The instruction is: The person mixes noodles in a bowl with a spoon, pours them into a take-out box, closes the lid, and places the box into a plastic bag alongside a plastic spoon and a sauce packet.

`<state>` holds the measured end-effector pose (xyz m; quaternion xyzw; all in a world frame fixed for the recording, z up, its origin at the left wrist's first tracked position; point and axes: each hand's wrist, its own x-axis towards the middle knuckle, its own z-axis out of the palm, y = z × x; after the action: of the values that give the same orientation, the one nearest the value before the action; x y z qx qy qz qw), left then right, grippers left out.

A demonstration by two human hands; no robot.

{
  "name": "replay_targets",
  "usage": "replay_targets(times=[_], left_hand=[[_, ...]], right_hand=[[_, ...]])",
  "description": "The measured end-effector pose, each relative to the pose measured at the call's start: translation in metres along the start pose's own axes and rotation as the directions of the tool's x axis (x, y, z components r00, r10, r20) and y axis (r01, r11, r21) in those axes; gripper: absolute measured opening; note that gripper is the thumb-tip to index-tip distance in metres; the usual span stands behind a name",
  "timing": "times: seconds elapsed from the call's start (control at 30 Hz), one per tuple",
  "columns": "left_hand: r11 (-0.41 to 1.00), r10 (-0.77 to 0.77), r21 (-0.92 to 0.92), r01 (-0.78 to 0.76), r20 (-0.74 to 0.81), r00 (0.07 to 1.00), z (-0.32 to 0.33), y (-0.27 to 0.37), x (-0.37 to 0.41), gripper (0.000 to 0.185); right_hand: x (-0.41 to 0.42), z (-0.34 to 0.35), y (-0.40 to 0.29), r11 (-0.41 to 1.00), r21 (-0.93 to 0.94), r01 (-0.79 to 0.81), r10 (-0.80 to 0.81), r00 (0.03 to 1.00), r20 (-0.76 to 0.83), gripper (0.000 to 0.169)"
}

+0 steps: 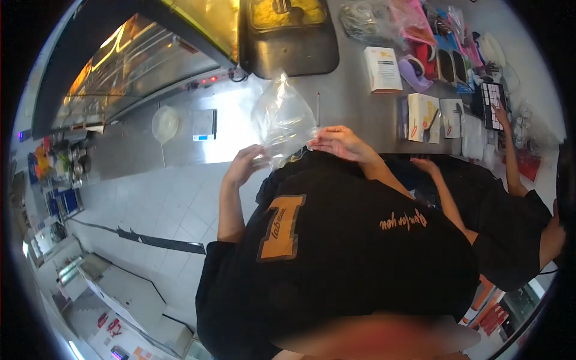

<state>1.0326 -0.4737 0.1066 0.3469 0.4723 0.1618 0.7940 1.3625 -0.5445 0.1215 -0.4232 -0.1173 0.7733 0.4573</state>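
A clear plastic bag (284, 108) is spread at the near edge of a steel counter, held between both hands. My left hand (248, 163) grips its lower left edge, and the fingers of my right hand (338, 141) pinch its right edge. Just behind the bag's right side lies a thin pen-like stick (318, 109). To the left on the counter stand a small digital scale (204, 123) and a round, pale translucent item (165, 124). What the bag contains, if anything, cannot be told.
A tray of yellow food (288, 13) sits at the back, beside a lit glass display case (135, 72). Boxes (383, 69), a purple tape dispenser (414, 74) and other supplies crowd the right. Close by on the right, another person's hand (500, 114) touches a keypad device (489, 96).
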Motion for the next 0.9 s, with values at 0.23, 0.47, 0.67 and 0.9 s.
replay_targets(times=[0.23, 0.47, 0.67, 0.9], left_hand=[[0.251, 0.509, -0.959, 0.135, 0.249, 0.824, -0.014, 0.041, 0.011, 0.034], [0.980, -0.001, 0.192, -0.051, 0.265, 0.964, -0.050, 0.038, 0.036, 0.024], [0.671, 0.160, -0.705, 0.230, 0.441, 0.883, -0.027, 0.050, 0.059, 0.013], [0.805, 0.247, -0.535, -0.256, -0.091, 0.965, 0.013, 0.056, 0.060, 0.004]], right_hand=[[0.014, -0.004, -0.011, 0.952, 0.008, -0.307, 0.276, 0.868, 0.412, 0.026], [0.028, 0.007, -0.041, 0.879, 0.470, -0.081, -0.194, 0.840, 0.506, 0.020], [0.030, 0.003, -0.025, 0.990, -0.115, 0.080, -0.067, 0.991, 0.117, 0.038], [0.047, -0.022, -0.031, 0.628, -0.750, 0.208, -0.099, 0.977, 0.189, 0.035]])
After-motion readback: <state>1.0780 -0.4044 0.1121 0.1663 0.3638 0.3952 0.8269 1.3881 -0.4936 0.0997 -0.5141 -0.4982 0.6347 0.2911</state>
